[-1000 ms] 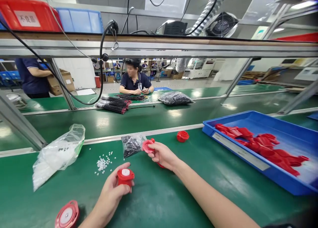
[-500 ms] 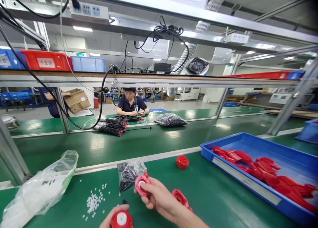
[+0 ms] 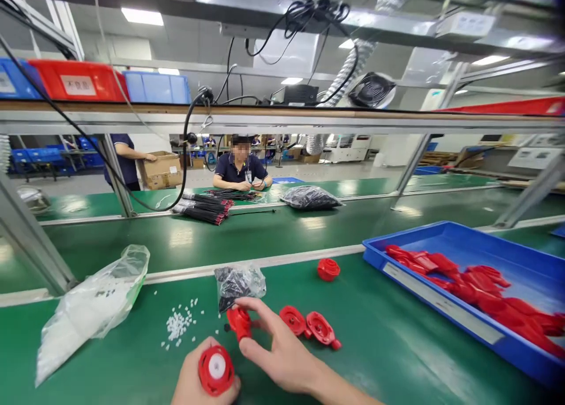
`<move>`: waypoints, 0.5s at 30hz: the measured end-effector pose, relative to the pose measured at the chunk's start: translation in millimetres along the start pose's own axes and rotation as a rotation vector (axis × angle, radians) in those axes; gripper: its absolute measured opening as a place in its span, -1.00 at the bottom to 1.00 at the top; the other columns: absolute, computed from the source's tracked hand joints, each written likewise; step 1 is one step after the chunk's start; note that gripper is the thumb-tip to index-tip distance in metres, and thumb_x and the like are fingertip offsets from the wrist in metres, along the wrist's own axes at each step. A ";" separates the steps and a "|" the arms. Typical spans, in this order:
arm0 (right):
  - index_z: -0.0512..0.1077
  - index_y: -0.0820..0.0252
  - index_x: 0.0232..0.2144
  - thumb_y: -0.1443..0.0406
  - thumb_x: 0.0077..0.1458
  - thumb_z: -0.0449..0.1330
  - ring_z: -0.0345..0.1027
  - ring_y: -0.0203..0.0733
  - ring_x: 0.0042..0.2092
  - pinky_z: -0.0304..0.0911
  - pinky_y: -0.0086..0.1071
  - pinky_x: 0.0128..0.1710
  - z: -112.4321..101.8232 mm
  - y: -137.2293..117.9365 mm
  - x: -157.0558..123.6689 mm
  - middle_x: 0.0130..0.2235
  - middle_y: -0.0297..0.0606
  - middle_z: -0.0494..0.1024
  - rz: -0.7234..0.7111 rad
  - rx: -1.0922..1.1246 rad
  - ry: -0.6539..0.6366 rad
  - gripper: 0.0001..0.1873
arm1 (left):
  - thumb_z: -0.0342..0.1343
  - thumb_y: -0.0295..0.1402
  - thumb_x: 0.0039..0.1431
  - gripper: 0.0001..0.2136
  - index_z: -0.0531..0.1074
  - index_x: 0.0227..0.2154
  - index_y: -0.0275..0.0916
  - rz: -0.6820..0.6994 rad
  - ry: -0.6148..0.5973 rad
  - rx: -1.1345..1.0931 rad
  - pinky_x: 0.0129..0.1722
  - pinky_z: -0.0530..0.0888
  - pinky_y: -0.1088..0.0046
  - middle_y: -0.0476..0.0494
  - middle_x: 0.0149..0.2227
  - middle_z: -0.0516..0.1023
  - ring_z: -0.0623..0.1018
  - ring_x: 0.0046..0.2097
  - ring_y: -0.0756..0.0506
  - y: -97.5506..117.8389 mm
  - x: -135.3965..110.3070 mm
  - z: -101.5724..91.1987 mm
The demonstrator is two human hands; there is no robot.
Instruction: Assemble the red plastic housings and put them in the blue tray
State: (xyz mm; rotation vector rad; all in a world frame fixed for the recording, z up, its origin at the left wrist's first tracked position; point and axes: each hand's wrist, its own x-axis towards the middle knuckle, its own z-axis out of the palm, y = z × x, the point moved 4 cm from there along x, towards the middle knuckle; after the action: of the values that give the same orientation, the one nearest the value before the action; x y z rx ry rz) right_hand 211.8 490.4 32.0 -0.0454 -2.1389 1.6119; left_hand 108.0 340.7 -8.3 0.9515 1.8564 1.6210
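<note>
My left hand (image 3: pixel 194 372), at the bottom of the view, is closed around a round red plastic part with a white gear-like centre (image 3: pixel 216 367) facing up. Just right of it, my right hand (image 3: pixel 282 349) grips a second red plastic part (image 3: pixel 239 322) between thumb and fingers, apart from the first. Behind that part lies a clear bag of small black pieces (image 3: pixel 236 284). Loose white pieces (image 3: pixel 177 324) are scattered to the left of my hands. Two open red housings (image 3: pixel 321 328) rest on the green bench right of my right hand.
A blue tray (image 3: pixel 441 301) of red parts stands at the right. One red part (image 3: pixel 328 269) sits near the bench's back rail. A plastic bag of white pieces (image 3: pixel 95 311) lies at left. Across the bench, a person (image 3: pixel 242 166) sits behind black cables (image 3: pixel 205 208).
My right hand has turned its red part, so the white centre no longer shows. My left hand has come further into view. The head view has shifted, uncovering both red housings.
</note>
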 end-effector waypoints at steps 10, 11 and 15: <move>0.15 0.11 0.37 0.30 0.29 0.22 0.30 0.08 0.18 0.17 0.10 0.25 21.7 -19.8 -15.4 0.27 0.05 0.36 -0.529 -0.276 -0.246 -0.34 | 0.12 -0.59 -0.06 -0.81 0.42 -0.33 -0.33 0.003 -0.161 -0.076 -0.37 0.30 0.52 0.02 -0.39 0.43 0.25 -0.37 0.03 19.0 -2.8 1.3; 0.14 0.11 0.38 0.29 0.30 0.21 0.31 0.08 0.18 0.17 0.11 0.24 22.9 -21.1 -15.8 0.28 0.06 0.36 -0.534 -0.270 -0.265 -0.34 | 0.10 -0.60 -0.06 -0.79 0.44 -0.30 -0.34 0.008 -0.173 -0.084 -0.35 0.31 0.51 0.01 -0.39 0.44 0.27 -0.36 0.02 19.7 -3.4 2.7; 0.14 -0.03 0.39 0.27 0.29 0.26 0.34 0.11 0.15 0.20 0.14 0.22 26.9 -24.5 -15.4 0.29 0.00 0.36 -0.438 -0.274 -0.333 -0.30 | 0.06 -0.63 -0.09 -0.67 0.50 -0.21 -0.37 0.015 -0.195 -0.113 -0.28 0.35 0.49 -0.02 -0.34 0.51 0.35 -0.31 -0.01 20.4 -6.4 6.9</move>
State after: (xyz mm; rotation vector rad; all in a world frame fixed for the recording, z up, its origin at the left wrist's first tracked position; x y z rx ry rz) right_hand 221.5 453.9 43.7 0.6017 -2.3872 1.1282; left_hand 120.9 341.2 10.1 1.0366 1.6138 1.5643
